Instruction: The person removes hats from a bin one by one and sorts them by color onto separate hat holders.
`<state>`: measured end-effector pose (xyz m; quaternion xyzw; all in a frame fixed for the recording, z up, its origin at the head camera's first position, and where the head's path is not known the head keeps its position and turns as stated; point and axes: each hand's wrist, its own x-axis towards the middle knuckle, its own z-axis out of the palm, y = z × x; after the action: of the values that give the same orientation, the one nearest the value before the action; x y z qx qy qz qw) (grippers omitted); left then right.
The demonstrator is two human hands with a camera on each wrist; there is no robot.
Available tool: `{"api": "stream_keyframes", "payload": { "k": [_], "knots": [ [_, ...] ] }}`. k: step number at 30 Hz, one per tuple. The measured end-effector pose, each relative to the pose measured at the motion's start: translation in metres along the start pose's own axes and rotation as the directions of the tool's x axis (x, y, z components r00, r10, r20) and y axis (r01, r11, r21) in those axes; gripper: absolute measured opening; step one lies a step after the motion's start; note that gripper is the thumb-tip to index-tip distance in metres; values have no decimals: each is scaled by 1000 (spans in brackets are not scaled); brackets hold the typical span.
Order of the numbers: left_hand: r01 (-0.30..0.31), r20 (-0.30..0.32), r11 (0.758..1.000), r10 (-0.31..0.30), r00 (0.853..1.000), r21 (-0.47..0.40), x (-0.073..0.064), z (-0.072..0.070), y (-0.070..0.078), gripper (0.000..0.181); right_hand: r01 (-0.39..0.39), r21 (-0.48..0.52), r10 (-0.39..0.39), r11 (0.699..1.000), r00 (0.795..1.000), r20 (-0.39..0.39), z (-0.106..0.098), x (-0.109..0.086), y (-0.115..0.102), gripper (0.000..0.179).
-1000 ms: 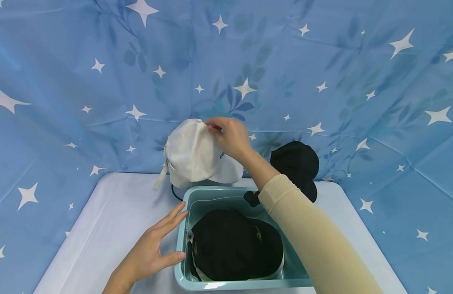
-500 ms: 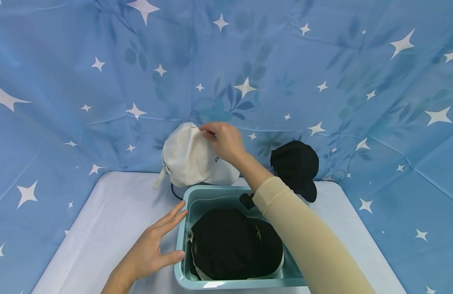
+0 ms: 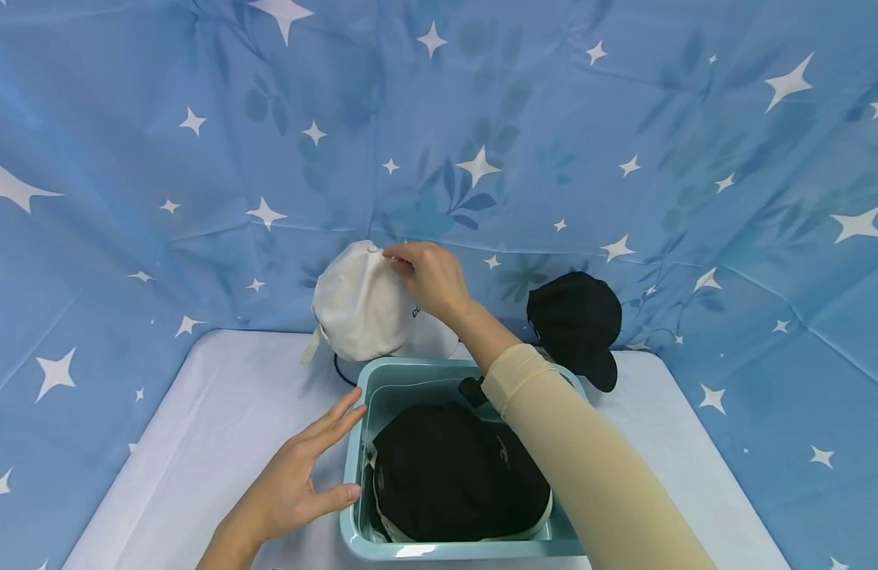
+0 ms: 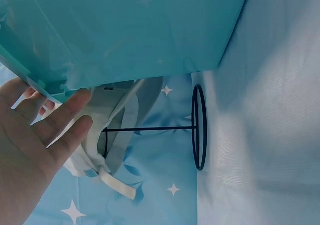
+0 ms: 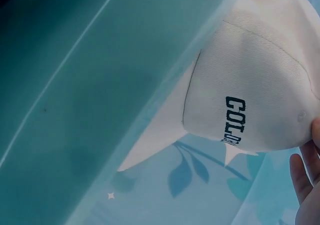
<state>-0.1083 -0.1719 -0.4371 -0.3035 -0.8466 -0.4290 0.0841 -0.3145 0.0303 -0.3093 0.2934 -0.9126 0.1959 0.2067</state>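
Observation:
A white baseball cap (image 3: 360,305) with dark lettering sits on a black wire stand (image 4: 198,127) behind the bin, its strap hanging at the left. My right hand (image 3: 431,277) pinches the crown close to the top button; in the right wrist view those fingers (image 5: 316,130) are partly cut off at the edge. My left hand (image 3: 296,475) is spread, with fingertips and thumb at the left rim of a teal plastic bin (image 3: 352,475). Inside the bin lies a black cap (image 3: 439,475) with a small gold mark, on top of lighter caps that mostly stay hidden.
At the back right, beyond the bin, stands another black cap (image 3: 577,324). The white-covered table (image 3: 218,419) ends against a blue curtain (image 3: 267,142) with white stars. My right forearm crosses over the bin's right part.
The white cap has sunk slightly and shifted left, together with my right hand. My left hand holds its place at the bin's rim.

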Motion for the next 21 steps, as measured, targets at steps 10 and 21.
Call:
{"api": "stream_keyframes", "payload": {
  "k": [10, 21],
  "knots": [
    [-17, -1, 1000, 17, 1000, 14, 0, 0, -1, 79, 3, -16, -3, 1000, 1000, 4, 5, 0, 1, 24],
    [-10, 1, 1000, 10, 1000, 8, 0, 0, -1, 78, 12, -27, -10, 1000, 998, 63, 10, -5, 6, 26]
  ]
}}
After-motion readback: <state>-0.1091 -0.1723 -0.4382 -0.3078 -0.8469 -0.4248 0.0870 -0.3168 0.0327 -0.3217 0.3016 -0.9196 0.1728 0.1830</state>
